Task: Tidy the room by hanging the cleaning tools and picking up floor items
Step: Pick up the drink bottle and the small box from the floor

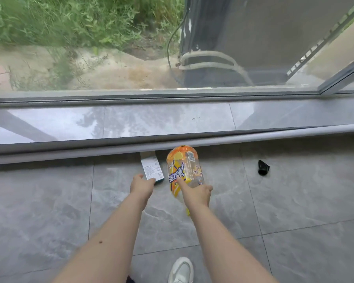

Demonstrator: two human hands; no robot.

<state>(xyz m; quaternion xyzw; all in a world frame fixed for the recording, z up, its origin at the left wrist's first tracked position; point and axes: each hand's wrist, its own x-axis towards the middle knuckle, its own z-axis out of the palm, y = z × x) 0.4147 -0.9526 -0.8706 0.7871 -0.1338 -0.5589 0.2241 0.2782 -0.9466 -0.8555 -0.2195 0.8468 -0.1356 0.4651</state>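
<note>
Grey tiled floor (49,201) under a low window sill (172,119), grass outside. My right hand (196,194) has its grip curled round an orange-labelled plastic bottle (184,168), base pointing at the sill. My left hand (141,187) touches the near end of a small white box (152,170) lying on the floor just left of the bottle; fingers hidden, grip unclear. Black object (263,167) lies further right, white shoe (181,270) below.

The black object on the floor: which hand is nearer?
Right. The right hand, holding the orange bottle, is closer to the black object; the left hand grips the box farther left.
</note>
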